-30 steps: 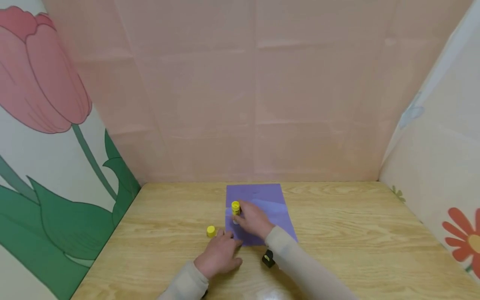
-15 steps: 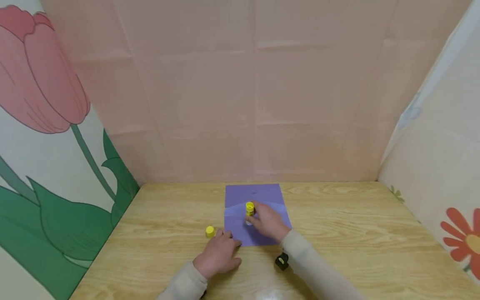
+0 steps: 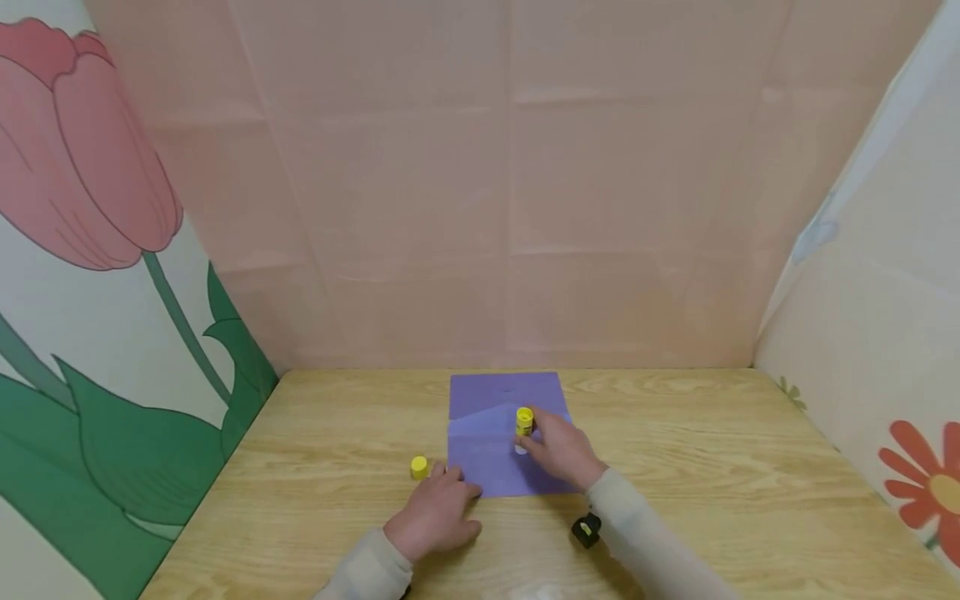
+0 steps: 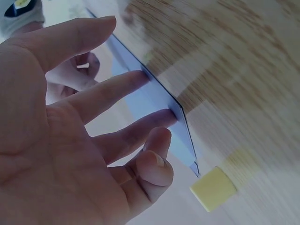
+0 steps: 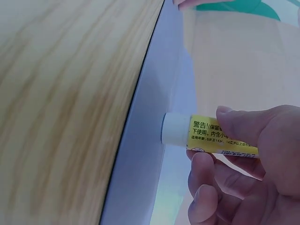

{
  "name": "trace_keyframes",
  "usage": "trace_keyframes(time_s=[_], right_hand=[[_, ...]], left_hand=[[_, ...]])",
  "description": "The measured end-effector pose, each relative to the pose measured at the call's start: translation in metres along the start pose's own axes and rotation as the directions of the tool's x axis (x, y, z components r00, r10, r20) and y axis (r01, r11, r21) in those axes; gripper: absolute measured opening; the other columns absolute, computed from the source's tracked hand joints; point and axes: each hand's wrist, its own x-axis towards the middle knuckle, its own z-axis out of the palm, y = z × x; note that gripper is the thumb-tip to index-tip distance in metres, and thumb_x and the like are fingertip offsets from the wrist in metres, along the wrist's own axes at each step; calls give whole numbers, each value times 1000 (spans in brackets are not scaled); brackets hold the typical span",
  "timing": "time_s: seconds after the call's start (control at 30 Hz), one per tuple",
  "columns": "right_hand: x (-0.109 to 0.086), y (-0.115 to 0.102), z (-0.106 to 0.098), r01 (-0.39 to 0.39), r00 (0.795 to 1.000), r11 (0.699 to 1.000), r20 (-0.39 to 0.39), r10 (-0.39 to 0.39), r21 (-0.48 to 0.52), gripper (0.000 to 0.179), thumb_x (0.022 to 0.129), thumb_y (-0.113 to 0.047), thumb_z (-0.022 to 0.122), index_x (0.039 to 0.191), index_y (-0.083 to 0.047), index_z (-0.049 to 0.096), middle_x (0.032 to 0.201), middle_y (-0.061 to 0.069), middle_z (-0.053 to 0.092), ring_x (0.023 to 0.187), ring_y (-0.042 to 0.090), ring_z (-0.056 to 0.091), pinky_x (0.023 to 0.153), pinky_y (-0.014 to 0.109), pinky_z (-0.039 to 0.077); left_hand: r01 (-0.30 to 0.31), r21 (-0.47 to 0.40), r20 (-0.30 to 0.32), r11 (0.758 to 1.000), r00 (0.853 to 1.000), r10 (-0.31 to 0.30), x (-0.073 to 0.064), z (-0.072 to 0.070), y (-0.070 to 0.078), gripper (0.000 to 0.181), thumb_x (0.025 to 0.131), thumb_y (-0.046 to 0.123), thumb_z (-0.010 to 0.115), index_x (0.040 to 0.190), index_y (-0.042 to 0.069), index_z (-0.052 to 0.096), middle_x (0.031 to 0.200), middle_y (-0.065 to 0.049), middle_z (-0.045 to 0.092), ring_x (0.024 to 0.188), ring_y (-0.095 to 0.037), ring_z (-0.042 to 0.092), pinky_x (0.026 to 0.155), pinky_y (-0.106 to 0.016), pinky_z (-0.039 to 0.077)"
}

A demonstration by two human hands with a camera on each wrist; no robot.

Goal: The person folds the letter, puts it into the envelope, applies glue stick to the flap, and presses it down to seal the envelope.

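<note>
My right hand (image 3: 564,450) grips a yellow glue stick (image 5: 220,136) between thumb and fingers. Its white end meets the sheet of purple paper (image 3: 480,458), and the yellow base points up in the head view. Creases cross the paper, which lies on the wooden table. At the paper's near left corner my left hand (image 3: 437,512) rests with fingers spread. In the left wrist view two of its fingertips press the paper by its edge, while the other fingers bend loosely and hold nothing. A yellow cap (image 4: 213,188) stands on the table just beyond the left fingers.
The wooden table (image 3: 675,450) spreads to both sides of the paper. A pinkish sheet (image 3: 510,183) hangs behind it. Flower-printed panels (image 3: 112,400) flank the table. A small black device (image 3: 587,529) sits at the right wrist.
My right hand has slid to the right across the paper with the glue stick upright in it. The left hand and the cap have stayed in place.
</note>
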Motion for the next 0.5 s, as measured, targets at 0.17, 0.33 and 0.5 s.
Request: trace_keyframes(time_s=[0.17,0.33,0.5], right_hand=[[-4,8,-5,-15,1000,1000,-25,15,-4,21,90,-25,75,96,-13,59,87,0,66,75,16,60,64,38,51],[-7,15,-11,-31,999,999,-27,31,11,21,91,-25,74,97,-12,59,85,0,65,71,15,57,60,35,48],[-9,22,-15,-58,998,998,-17,58,5,23,92,-25,73,103,-9,61,88,3,67,74,14,58,61,34,50]], left_hand=[[14,-9,2,1000,1000,-14,0,1,1,47,79,37,77,120,14,73,105,-5,62,93,-20,47,75,-30,44],[20,-18,4,1000,1000,-20,-1,0,2,47,79,36,77,121,13,73,106,-5,62,92,-19,46,75,-29,44],[9,2,-11,1000,1000,-9,-1,1,3,46,79,35,77,120,14,73,104,-5,61,90,-19,46,74,-29,43]])
